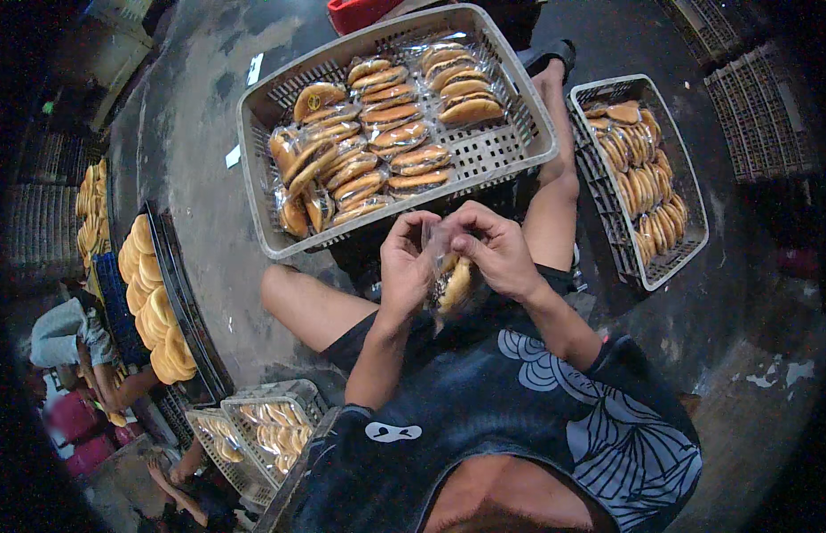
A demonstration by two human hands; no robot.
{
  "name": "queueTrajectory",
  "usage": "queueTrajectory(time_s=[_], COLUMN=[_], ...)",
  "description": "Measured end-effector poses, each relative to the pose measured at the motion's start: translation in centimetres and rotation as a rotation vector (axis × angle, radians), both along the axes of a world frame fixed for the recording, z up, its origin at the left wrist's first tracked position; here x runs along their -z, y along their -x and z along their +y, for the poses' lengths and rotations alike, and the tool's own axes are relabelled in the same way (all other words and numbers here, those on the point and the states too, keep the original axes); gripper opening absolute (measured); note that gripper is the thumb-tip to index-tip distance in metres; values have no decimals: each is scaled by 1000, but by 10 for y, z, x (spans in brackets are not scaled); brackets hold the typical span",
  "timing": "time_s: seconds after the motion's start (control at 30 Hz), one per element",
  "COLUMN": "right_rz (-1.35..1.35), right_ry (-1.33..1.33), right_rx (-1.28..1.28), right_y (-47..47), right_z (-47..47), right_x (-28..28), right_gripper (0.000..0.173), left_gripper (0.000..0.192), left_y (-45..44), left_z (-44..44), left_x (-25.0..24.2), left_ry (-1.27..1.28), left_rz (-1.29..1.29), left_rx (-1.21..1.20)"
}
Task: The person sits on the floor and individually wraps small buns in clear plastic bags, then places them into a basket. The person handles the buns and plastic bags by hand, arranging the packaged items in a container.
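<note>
Both hands meet above my lap, pinching the top of a clear plastic bag. My left hand [408,256] grips the bag's bunched plastic on one side, while my right hand [496,250] pinches it on the other. Inside the bag, a filled bun [456,286] hangs below the fingers, its dark filling showing. Just beyond my hands stands a large grey plastic crate [400,200], with rows of wrapped filled buns [393,113] inside.
To the right stands another crate [676,266] of wrapped buns. Unwrapped buns [156,313] are piled at the left beside black trays [190,300]. More crates with wrapped buns [276,433] stand lower left, near other people [73,333]. Something red [360,13] lies behind the large crate.
</note>
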State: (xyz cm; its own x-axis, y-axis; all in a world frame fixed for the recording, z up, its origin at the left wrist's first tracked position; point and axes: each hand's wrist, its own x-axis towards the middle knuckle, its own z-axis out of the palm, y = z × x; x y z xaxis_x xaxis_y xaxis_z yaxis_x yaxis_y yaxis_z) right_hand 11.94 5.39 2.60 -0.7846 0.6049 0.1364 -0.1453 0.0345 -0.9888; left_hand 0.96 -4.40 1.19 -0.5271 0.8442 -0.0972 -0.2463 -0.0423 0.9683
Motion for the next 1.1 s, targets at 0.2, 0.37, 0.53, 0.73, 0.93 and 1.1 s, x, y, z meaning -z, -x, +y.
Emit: queueTrajectory(time_s=[0.2, 0.37, 0.53, 0.73, 0.93, 1.1], right_rz=[-8, 18, -220, -321, -594, -839], right_ry=[260, -121, 8, -346, -616, -500], right_rx=[151, 223, 325, 85, 107, -35], right_y=[-1, 2, 9, 0, -2, -21], right_z=[13, 28, 41, 58, 40, 18], right_x=[14, 23, 27, 36, 30, 25], right_gripper=[13, 16, 11, 11, 25, 42], left_gripper=[21, 14, 14, 8, 22, 28], left_y=[8, 8, 10, 21, 20, 22], left_z=[20, 47, 55, 53, 67, 71], left_x=[3, 8, 15, 17, 28, 44], left_ry=[113, 65, 46, 249, 432, 559], left_rz=[-132, 36, 248, 522, 963, 411], left_rx=[1, 63, -1, 203, 334, 520])
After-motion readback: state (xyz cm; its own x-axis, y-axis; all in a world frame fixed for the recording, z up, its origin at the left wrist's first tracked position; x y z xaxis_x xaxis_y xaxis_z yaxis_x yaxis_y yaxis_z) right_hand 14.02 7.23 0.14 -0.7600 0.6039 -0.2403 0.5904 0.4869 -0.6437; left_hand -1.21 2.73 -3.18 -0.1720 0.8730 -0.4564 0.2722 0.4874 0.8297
